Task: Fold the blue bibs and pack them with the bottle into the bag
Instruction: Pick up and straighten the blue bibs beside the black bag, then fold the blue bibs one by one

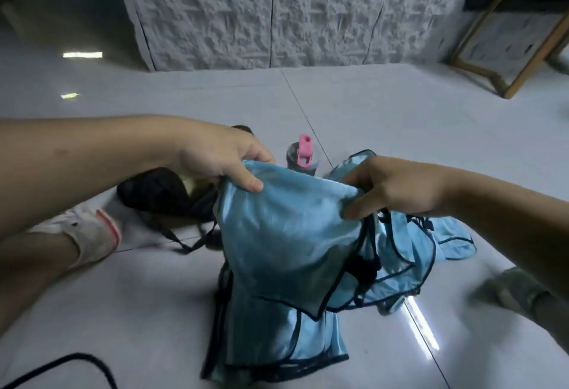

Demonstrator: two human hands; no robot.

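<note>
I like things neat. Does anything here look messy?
Yes. Blue bibs lie crumpled in a heap on the floor, unfolded, while both hands hold one up. The black bag lies slumped, its strap trailing.

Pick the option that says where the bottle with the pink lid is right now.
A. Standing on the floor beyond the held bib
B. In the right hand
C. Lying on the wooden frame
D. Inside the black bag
A: the bottle stands on the tiled floor beyond the blue bib, gripped by the left hand and right hand.

text: none readable | labels: none | numbers: 0
</note>
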